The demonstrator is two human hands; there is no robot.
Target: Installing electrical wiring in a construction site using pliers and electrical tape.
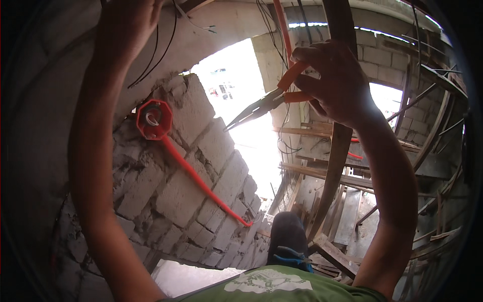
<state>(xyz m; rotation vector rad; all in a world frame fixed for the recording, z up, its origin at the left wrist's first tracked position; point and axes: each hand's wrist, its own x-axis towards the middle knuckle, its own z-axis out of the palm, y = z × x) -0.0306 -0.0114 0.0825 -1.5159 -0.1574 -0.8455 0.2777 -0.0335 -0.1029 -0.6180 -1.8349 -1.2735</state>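
Observation:
My right hand point(332, 83) is raised and wraps around the orange handles of a pair of long-nose pliers point(262, 104). The plier jaws point down to the left, with nothing gripped between them that I can see. My left hand point(132, 12) reaches up at the top left, and the upper edge cuts off its fingers. Close to it hang thin dark wires point(159, 50) and a loose wire with bare-looking ends point(205, 27). Lower down, a red octagonal electrical box point(154, 120) sits in the block wall, with a coil of white wire inside.
An orange-red conduit point(201, 183) runs from the box down the block wall point(183, 113). Another conduit point(284, 30) hangs behind the pliers. A tall wooden post point(334, 166) stands behind my right hand. Planks and timber scaffolding point(327, 173) fill the right side.

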